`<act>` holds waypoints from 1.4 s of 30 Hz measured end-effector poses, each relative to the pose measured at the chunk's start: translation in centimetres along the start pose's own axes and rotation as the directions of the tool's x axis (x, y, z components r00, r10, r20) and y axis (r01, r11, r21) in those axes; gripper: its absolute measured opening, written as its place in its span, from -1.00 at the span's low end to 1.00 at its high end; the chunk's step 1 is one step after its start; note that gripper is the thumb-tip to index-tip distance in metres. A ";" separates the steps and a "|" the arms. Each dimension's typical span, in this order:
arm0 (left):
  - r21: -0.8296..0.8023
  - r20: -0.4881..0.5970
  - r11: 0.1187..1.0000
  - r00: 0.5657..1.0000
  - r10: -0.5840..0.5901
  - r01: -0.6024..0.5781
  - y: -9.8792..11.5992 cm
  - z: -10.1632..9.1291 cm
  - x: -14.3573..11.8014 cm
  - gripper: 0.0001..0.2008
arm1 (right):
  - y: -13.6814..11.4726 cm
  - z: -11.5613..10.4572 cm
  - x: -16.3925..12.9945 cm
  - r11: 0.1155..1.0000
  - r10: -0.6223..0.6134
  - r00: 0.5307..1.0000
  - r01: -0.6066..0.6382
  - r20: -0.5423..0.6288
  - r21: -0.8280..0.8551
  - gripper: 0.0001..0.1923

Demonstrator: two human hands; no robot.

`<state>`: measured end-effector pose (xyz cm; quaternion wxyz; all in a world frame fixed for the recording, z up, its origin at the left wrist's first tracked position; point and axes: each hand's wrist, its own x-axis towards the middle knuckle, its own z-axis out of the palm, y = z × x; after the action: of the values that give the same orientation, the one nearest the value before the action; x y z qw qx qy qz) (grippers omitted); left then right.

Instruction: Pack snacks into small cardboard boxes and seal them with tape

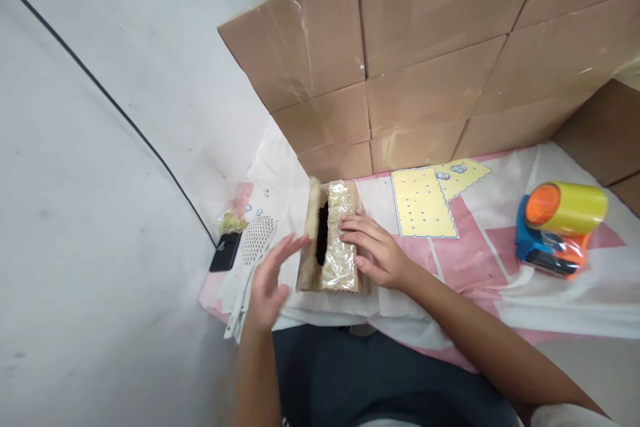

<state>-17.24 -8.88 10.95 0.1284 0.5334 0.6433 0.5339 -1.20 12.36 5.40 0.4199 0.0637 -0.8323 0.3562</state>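
Observation:
A small cardboard box (341,267) with shiny tape across its top sits near the table's front edge. Its left flap (313,220) stands up, leaving a dark gap along the top. My right hand (375,247) rests with spread fingers on the box's taped right side. To the left, my left hand (274,283) is raised with fingers apart, its fingertips close to the left flap; whether they touch it I cannot tell. The left hand is slightly blurred.
Large taped cardboard boxes (425,80) form a wall behind. At right stands a blue and orange tape dispenser (550,257) with a yellow roll (580,208). Yellow paper sheets (424,203) lie mid-table. A black phone (225,252) and a white perforated object (259,240) lie left.

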 end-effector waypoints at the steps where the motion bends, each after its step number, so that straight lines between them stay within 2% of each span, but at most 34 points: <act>1: 0.107 0.128 0.993 0.991 0.040 -0.054 0.5 0.7 0.3 -0.28 | 0.1 0.0 0.0 1.000 0.003 1.000 -0.003 -0.010 0.003 -0.68; 3: 0.306 0.312 0.935 0.947 0.079 -0.179 1.3 2.2 0.7 -0.26 | 0.2 0.0 0.0 1.000 0.014 0.999 -0.014 -0.040 0.017 -0.71; 5: 0.444 0.368 0.851 0.923 0.112 -0.280 1.6 3.5 0.6 -0.35 | 0.3 0.0 0.1 0.999 0.028 0.997 -0.026 -0.067 0.036 -0.72; 7: 0.528 0.333 0.792 0.933 0.140 -0.307 1.6 4.3 0.1 -0.45 | 0.3 0.0 0.2 0.998 0.037 0.997 -0.034 -0.071 0.043 -0.73; 9: 0.578 0.268 0.765 0.952 0.149 -0.283 1.3 4.7 -0.3 -0.48 | 0.3 0.0 0.2 0.999 0.040 0.997 -0.038 -0.062 0.035 -0.74; 14: 0.636 0.159 0.749 0.981 0.108 -0.186 1.0 4.8 -0.2 -0.32 | 0.6 0.2 0.4 0.999 0.030 0.999 -0.029 -0.045 0.023 -0.75; 16: 0.650 0.160 0.736 0.981 0.110 -0.189 1.1 4.7 0.1 -0.29 | 0.4 0.2 0.5 0.999 0.029 0.999 -0.028 -0.030 0.020 -0.75; 19: 0.658 0.204 0.711 0.968 0.148 -0.247 0.9 4.4 0.1 -0.37 | -0.5 -0.8 -0.2 0.997 0.050 0.998 -0.052 -0.027 -0.056 -0.68; 21: 0.661 0.247 0.679 0.947 0.207 -0.321 0.5 4.0 0.0 -0.46 | -1.4 -2.7 -1.5 0.975 0.101 0.983 -0.129 -0.154 -0.180 -0.64; 22: 0.662 0.278 0.655 0.931 0.239 -0.365 0.4 3.8 -0.1 -0.51 | -1.7 -4.1 -2.5 0.945 0.127 0.953 -0.200 -0.274 -0.258 -0.64; 23: 0.660 0.313 0.629 0.912 0.267 -0.411 0.2 3.5 -0.2 -0.54 | -1.8 -5.8 -3.8 0.897 0.142 0.899 -0.294 -0.415 -0.329 -0.64; 24: 0.657 0.353 0.602 0.891 0.287 -0.454 0.0 3.1 -0.2 -0.57 | -1.7 -7.8 -5.2 0.827 0.143 0.816 -0.409 -0.560 -0.385 -0.64; 26: 0.638 0.441 0.556 0.845 0.302 -0.532 -0.2 2.1 0.1 -0.61 | -0.8 -12.1 -8.2 0.656 0.055 0.606 -0.621 -0.794 -0.429 -0.59; 27: 0.626 0.482 0.539 0.823 0.301 -0.564 -0.3 1.4 0.3 -0.62 | -0.1 -14.3 -9.6 0.594 0.030 0.493 -0.708 -0.869 -0.382 -0.52; 28: 0.615 0.516 0.522 0.802 0.300 -0.591 -0.4 0.7 0.6 -0.63 | 0.6 -16.3 -10.7 0.591 0.063 0.388 -0.757 -0.919 -0.279 -0.40; 30: 0.620 0.559 0.486 0.781 0.277 -0.616 -0.7 -1.1 1.1 -0.61 | 2.0 -19.5 -12.2 0.629 0.308 0.164 -0.774 -0.937 0.071 -0.38; 31: 0.642 0.559 0.466 0.787 0.259 -0.609 -0.9 -2.1 1.4 -0.59 | 2.4 -20.6 -12.4 0.610 0.435 0.090 -0.761 -0.896 0.220 -0.40; 32: 0.674 0.544 0.449 0.805 0.237 -0.587 -1.1 -3.1 1.5 -0.58 | 2.7 -21.3 -12.4 0.572 0.546 0.054 -0.753 -0.836 0.325 -0.46; 33: 0.707 0.518 0.438 0.828 0.213 -0.555 -1.2 -3.9 1.7 -0.57 | 2.7 -21.7 -12.2 0.530 0.625 0.051 -0.760 -0.779 0.376 -0.51; 36: 0.760 0.430 0.476 0.892 0.140 -0.442 -0.7 -4.8 1.6 -0.61 | 2.3 -21.7 -11.3 0.461 0.740 0.108 -0.801 -0.664 0.383 -0.65; 39: 0.809 0.317 0.513 0.948 0.029 -0.286 0.5 -2.1 1.2 -0.67 | 2.2 -21.0 -11.1 0.458 0.812 0.116 -0.735 -0.573 0.500 -0.71; 42: 0.909 0.080 0.412 0.996 -0.043 -0.055 1.0 2.1 0.9 -0.48 | 2.7 -20.0 -11.6 0.471 0.850 0.199 -0.702 -0.488 0.534 -0.74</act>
<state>-15.45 -7.13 11.30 -0.1542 0.5438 0.8215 0.0754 18.18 25.04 3.15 0.4541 -0.4665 -0.4768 0.5906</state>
